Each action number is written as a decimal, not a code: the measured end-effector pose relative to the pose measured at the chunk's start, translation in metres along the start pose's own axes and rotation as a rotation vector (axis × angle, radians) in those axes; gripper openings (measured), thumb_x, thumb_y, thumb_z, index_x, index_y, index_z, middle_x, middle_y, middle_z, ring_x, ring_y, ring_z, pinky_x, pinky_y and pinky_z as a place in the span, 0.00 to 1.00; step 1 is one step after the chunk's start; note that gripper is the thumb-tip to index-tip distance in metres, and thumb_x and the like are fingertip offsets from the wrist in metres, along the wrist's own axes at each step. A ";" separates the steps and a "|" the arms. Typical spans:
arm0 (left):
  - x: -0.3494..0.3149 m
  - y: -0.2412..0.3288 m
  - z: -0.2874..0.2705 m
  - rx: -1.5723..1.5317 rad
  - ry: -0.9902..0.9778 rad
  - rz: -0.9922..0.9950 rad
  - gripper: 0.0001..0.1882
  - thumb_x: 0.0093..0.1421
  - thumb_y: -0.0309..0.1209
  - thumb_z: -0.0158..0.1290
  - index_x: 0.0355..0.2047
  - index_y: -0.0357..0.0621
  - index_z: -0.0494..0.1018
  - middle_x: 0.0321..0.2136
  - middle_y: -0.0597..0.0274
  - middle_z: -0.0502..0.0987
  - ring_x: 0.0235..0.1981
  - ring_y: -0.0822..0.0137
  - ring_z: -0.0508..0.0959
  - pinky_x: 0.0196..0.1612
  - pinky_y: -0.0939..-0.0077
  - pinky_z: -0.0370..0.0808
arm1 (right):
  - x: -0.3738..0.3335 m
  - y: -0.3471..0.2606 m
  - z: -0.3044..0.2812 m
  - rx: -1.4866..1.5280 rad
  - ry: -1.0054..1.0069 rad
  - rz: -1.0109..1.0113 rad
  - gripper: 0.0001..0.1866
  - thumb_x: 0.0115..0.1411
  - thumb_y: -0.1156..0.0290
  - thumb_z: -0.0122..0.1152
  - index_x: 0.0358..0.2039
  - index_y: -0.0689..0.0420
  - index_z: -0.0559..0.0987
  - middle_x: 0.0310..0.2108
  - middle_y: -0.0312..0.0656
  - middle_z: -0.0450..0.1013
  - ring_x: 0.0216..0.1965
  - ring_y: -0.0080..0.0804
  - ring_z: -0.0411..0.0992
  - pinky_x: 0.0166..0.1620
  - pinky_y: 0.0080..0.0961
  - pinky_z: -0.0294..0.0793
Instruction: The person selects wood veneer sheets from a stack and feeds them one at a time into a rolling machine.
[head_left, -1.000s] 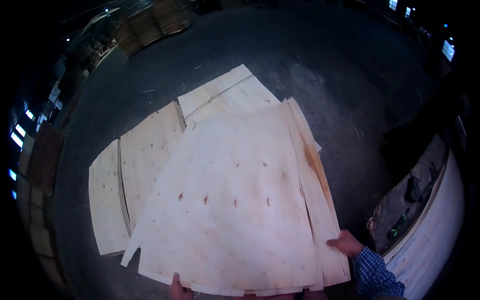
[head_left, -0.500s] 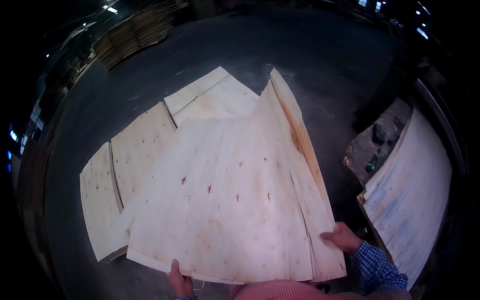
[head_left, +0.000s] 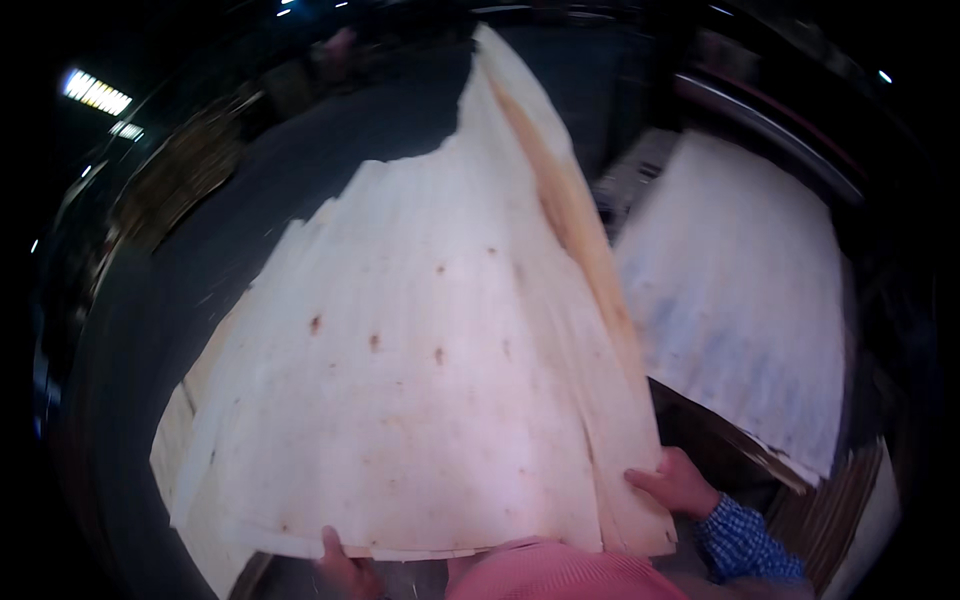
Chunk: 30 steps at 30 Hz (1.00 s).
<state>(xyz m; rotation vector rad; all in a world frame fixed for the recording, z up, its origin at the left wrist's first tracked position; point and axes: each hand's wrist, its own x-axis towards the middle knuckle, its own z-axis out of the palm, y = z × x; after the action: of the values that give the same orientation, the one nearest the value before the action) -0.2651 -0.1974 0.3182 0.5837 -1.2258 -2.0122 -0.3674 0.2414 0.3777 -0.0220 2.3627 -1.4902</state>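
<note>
Your left grip (head_left: 350,572), thumb on top, grasps the near edge of the thin, pale, brown-knotted wood sheets (head_left: 430,390); your right grip (head_left: 683,484) clasps their right edge by the near corner, thumb inward. They spread before you, their right edge near a white, blue-streaked wood stack (head_left: 740,290); dark floor (head_left: 190,290) stretches beyond their left edge.
</note>
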 end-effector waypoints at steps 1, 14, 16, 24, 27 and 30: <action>-0.004 0.002 0.000 0.038 -0.050 0.095 0.27 0.66 0.30 0.42 0.62 0.28 0.54 0.56 0.45 0.67 0.55 0.55 0.72 0.57 0.60 0.71 | -0.016 0.004 -0.001 0.031 0.032 -0.005 0.17 0.58 0.67 0.63 0.45 0.64 0.79 0.37 0.49 0.80 0.38 0.30 0.79 0.42 0.28 0.77; -0.057 0.045 0.055 0.217 -0.202 0.058 0.25 0.67 0.33 0.50 0.57 0.24 0.62 0.49 0.48 0.73 0.47 0.59 0.76 0.52 0.65 0.76 | -0.222 0.080 -0.011 0.472 0.604 0.122 0.17 0.58 0.70 0.64 0.45 0.67 0.78 0.35 0.42 0.80 0.35 0.24 0.76 0.39 0.24 0.77; -0.030 0.067 0.064 0.373 -0.173 0.089 0.24 0.68 0.35 0.46 0.55 0.23 0.63 0.48 0.46 0.73 0.46 0.58 0.76 0.50 0.65 0.74 | -0.231 0.074 0.007 0.646 0.698 0.152 0.15 0.56 0.72 0.65 0.42 0.68 0.79 0.34 0.41 0.79 0.34 0.24 0.76 0.38 0.23 0.77; 0.217 0.095 -0.117 0.973 -0.228 0.268 0.23 0.62 0.40 0.49 0.33 0.23 0.75 0.26 0.52 0.76 0.25 0.67 0.71 0.28 0.63 0.68 | -0.255 0.113 0.063 1.015 0.695 -0.088 0.27 0.60 0.79 0.55 0.60 0.67 0.64 0.53 0.52 0.71 0.52 0.45 0.74 0.56 0.42 0.73; 0.284 0.134 -0.196 1.027 -0.183 0.312 0.23 0.61 0.42 0.50 0.36 0.27 0.76 0.25 0.49 0.78 0.24 0.61 0.74 0.26 0.61 0.71 | -0.242 0.106 0.091 0.897 0.716 0.192 0.27 0.59 0.79 0.56 0.60 0.67 0.65 0.53 0.52 0.71 0.52 0.46 0.73 0.56 0.44 0.73; 0.287 0.185 -0.235 0.940 -0.134 0.200 0.22 0.63 0.38 0.51 0.39 0.23 0.73 0.32 0.47 0.77 0.30 0.58 0.76 0.29 0.61 0.74 | -0.236 0.083 0.116 0.871 0.701 0.244 0.27 0.58 0.79 0.57 0.59 0.67 0.66 0.52 0.52 0.72 0.51 0.45 0.73 0.55 0.42 0.74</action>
<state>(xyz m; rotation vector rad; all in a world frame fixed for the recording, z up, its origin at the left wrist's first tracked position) -0.2318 -0.6071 0.3719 0.7119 -2.2137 -1.2356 -0.0971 0.2234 0.3255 1.1007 1.7801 -2.5200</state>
